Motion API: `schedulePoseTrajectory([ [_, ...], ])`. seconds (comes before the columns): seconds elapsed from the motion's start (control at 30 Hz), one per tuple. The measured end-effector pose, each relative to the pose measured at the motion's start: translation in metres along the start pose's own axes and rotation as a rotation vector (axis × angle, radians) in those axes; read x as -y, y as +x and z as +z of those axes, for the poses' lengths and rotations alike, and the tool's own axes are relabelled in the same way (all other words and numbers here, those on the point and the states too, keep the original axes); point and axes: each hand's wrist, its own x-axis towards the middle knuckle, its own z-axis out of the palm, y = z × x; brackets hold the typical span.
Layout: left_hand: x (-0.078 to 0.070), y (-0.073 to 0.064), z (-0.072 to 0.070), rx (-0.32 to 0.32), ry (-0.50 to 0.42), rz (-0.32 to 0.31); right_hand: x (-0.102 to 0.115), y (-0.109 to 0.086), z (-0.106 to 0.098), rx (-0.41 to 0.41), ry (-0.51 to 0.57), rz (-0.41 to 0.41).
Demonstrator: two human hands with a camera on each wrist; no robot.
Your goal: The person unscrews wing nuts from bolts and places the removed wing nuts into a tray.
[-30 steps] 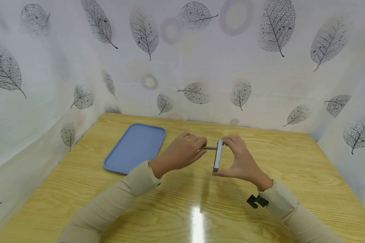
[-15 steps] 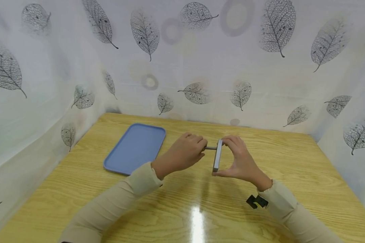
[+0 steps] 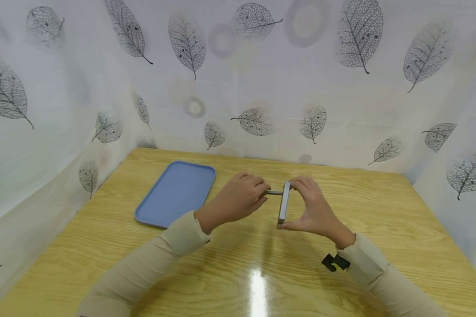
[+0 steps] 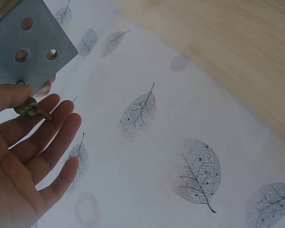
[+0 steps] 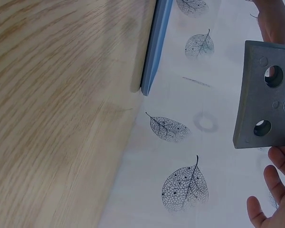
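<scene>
My right hand point(image 3: 315, 209) holds a grey metal plate point(image 3: 284, 202) on edge above the table, fingers at its upper end and thumb at its lower end. Round holes pierce the plate point(image 4: 38, 40), as the left wrist view shows. A thin grey rod point(image 3: 275, 192) runs from the plate's left face to my left hand point(image 3: 238, 198). In the left wrist view a brass-coloured wing nut point(image 4: 32, 108) sits between the left thumb and index finger, while the other fingers spread loosely. The head view hides the nut behind the hand. More holes show on the plate point(image 5: 263, 102) in the right wrist view.
A blue tray point(image 3: 176, 193) lies on the wood-grained table point(image 3: 381, 211), left of the hands and partly behind the left forearm. A white leaf-patterned curtain point(image 3: 262, 66) surrounds the table's back and sides. A black bracket point(image 3: 335, 263) sticks out at the right cuff.
The left thumb and fingers have shifted slightly at the rod's end, with the thumb first apart, then drawn in. The plate and right hand have stayed almost still.
</scene>
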Motion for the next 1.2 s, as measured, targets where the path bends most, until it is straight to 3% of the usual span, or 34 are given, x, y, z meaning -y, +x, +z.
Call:
schedulePoseTrajectory([
  [0.73,0.0014,-0.0008,-0.0002,-0.086,-0.002,-0.029,-0.0017,0.0007,-0.0007,0.000,-0.007,0.010],
  [1.2,-0.0030,0.0008,0.0060,-0.070,0.002,-0.010,-0.0006,0.0011,-0.0008,-0.004,0.019,0.016],
])
